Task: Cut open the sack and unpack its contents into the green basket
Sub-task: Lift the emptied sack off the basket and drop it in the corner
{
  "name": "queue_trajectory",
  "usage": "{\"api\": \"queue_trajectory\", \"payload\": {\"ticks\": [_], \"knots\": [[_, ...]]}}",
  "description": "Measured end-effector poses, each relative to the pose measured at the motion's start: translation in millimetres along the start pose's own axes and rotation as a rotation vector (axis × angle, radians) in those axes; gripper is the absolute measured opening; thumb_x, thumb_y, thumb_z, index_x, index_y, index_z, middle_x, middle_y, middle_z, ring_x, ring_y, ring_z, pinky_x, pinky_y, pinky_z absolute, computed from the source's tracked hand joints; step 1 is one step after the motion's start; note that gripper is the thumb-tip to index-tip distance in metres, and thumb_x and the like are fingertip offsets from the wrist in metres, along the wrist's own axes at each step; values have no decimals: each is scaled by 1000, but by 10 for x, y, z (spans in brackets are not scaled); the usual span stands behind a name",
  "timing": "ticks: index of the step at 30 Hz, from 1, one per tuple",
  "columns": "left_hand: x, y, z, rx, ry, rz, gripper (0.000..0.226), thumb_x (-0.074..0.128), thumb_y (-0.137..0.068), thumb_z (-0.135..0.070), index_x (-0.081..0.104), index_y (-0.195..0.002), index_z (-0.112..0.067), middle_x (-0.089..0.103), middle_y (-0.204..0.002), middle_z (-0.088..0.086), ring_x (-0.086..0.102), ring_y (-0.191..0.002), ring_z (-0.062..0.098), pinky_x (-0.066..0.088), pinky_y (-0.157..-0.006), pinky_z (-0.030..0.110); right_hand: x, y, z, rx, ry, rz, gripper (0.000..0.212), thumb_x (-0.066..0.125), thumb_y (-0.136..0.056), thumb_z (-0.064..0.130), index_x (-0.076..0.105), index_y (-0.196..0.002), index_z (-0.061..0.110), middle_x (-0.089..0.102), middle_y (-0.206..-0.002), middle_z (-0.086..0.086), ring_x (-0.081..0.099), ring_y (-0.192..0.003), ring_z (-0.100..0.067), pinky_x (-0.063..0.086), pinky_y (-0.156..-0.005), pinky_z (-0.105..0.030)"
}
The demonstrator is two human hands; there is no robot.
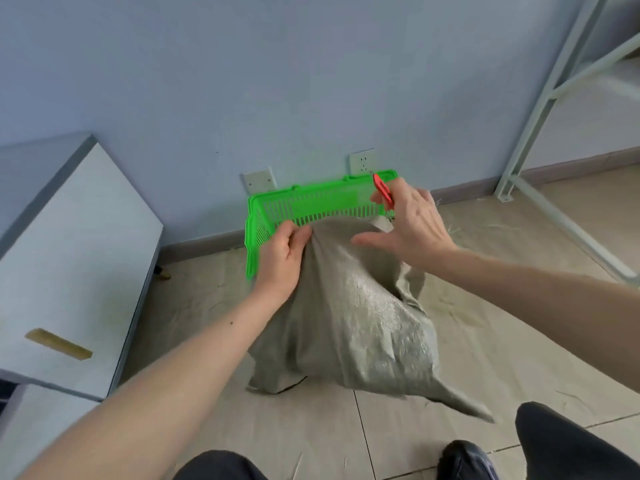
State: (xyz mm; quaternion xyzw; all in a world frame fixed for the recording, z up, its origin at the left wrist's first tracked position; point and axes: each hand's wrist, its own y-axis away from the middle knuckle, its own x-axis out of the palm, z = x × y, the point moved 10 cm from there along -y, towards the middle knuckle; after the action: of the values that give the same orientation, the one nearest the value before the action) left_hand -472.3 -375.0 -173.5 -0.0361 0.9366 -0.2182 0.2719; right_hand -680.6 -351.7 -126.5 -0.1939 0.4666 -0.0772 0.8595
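A grey woven sack (349, 317) stands slumped on the floor in the middle of the head view. My left hand (282, 258) pinches its top left corner and holds it up. My right hand (410, 223) hovers over the sack's top right, thumb stretched out, with a red cutter (382, 189) held between its fingers. The green basket (311, 206) sits on the floor behind the sack, against the wall. The sack hides the basket's near side. What is inside the sack cannot be seen.
A white cabinet (69, 258) stands at the left. A pale metal frame (540, 140) rises at the right. Two wall sockets (362, 161) sit just above the basket. My knees and a dark shoe (464, 460) show at the bottom edge. Loose straw lies on the floor at the right.
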Motion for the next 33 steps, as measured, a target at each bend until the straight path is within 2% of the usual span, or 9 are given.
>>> {"api": "queue_trajectory", "payload": {"ticks": [3, 9, 12, 15, 20, 23, 25, 28, 33], "knots": [[-28, -423, 258, -163, 15, -36, 31, 54, -99, -28, 52, -76, -7, 51, -66, 4, 44, -69, 19, 29, -64, 35, -21, 54, 116, -35, -4, -6, 79, 82, -50, 63, 48, -98, 9, 58, -92, -1, 52, -83, -22, 35, -83, -35], [47, -869, 644, -505, 174, -208, 41, 55, -95, -39, 43, -63, -15, 56, -75, 14, 50, -74, 25, 36, -66, 34, 652, 580, 200, -13, 53, 266, 86, 78, -41, 74, 34, -90, 19, 43, -86, 10, 45, -84, -16, 30, -79, -29], [101, -938, 756, -593, 177, -257, 41, 57, -94, -39, 49, -65, -11, 66, -94, 29, 64, -89, 36, 44, -69, 36, 808, 564, 110, 71, -83, 234, 65, 83, -60, 50, 33, -88, 19, 52, -87, 5, 58, -88, -24, 40, -77, -35], [145, -880, 902, -658, 186, -271, 40, 57, -92, -44, 52, -68, -13, 67, -93, 22, 64, -87, 33, 51, -80, 42, 781, 405, -60, 213, -302, 182, 51, 87, -64, 24, 40, -84, 20, 65, -81, 1, 64, -76, -21, 50, -74, -38], [155, -773, 1007, -575, 249, -143, 60, 49, -72, -70, 55, -73, -10, 64, -82, 16, 57, -77, 24, 50, -79, 42, 564, 168, 61, 168, -489, 152, 56, 88, -66, 21, 33, -69, 28, 55, -62, 10, 46, -54, -4, 45, -64, -25], [175, -617, 908, -529, 200, 5, 61, 51, -77, -66, 64, -104, -13, 70, -105, 16, 67, -100, 30, 52, -93, 49, 396, -28, 196, 185, -659, 64, 53, 83, -71, 10, 33, -70, 24, 54, -63, -1, 49, -59, -11, 45, -65, -32], [185, -489, 758, -501, 171, 74, 64, 49, -88, -55, 49, -135, -11, 63, -123, 10, 61, -115, 27, 46, -102, 47, 327, -175, 266, 203, -769, 26, 50, 80, -74, 5, 33, -73, 23, 53, -68, -12, 54, -64, -15, 44, -66, -33], [13, -248, 521, -408, 120, 51, 72, 37, -92, -58, 44, -141, -5, 52, -141, 17, 47, -131, 29, 33, -113, 48, 206, -406, 341, 221, -856, -47, 46, 80, -74, 10, 35, -76, 23, 50, -67, -13, 50, -67, -19, 41, -66, -35], [82, 294, -75, -127, 310, 410, 62, 40, -92, -55, 39, -141, -17, 50, -139, -7, 45, -128, -8, 34, -109, 17, -31, -757, 234, 360, -1001, -175, 45, 78, -76, 10, 34, -80, 22, 49, -48, 8, 44, -53, -16, 38, -55, -31]]}}
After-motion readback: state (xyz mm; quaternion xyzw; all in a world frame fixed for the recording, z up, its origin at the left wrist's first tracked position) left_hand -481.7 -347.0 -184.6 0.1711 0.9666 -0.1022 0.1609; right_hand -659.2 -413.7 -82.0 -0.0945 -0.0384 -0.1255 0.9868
